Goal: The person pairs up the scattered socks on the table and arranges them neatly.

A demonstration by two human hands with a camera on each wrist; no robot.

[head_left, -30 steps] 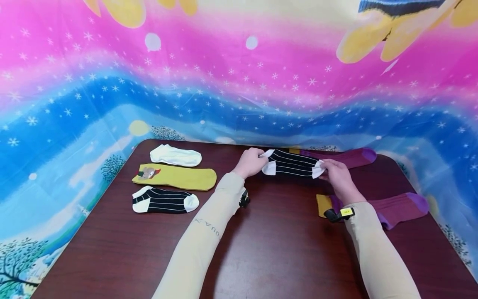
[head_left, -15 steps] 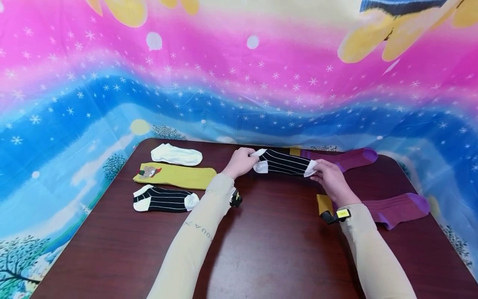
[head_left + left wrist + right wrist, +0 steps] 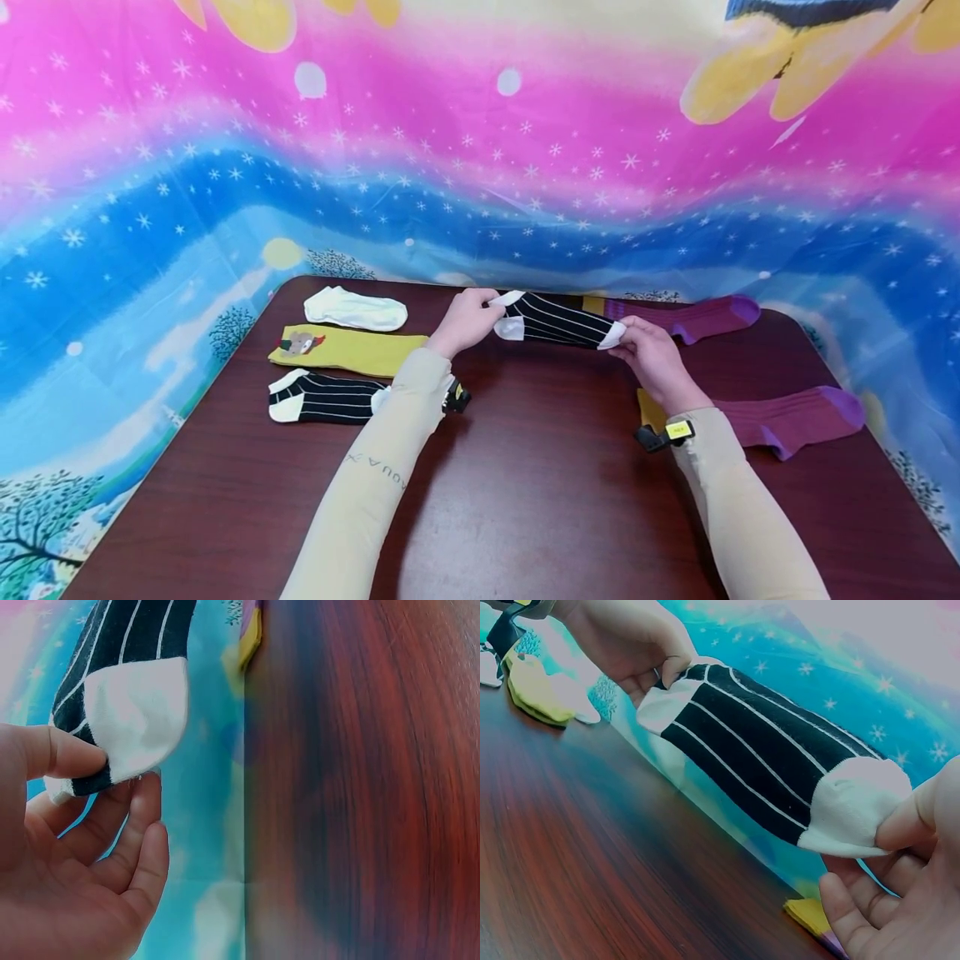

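Observation:
A black ankle sock with white stripes and a white heel and toe is stretched between both hands above the back of the table. My left hand pinches its cuff end between thumb and fingers, close by the white heel. At the other end, my right hand pinches the white toe. A matching striped sock lies at the left, partly behind the left sleeve. Above it lie a yellow sock with a bear picture and a white sock.
Two purple socks with yellow cuffs lie at the right: one purple sock near the back edge, another purple sock partly behind the right wrist. The dark wooden table is bordered by a printed cloth backdrop.
Both hands have moved left together with the striped sock, which stays stretched between them. The left forearm now covers the toe of the matching sock. The other socks lie still.

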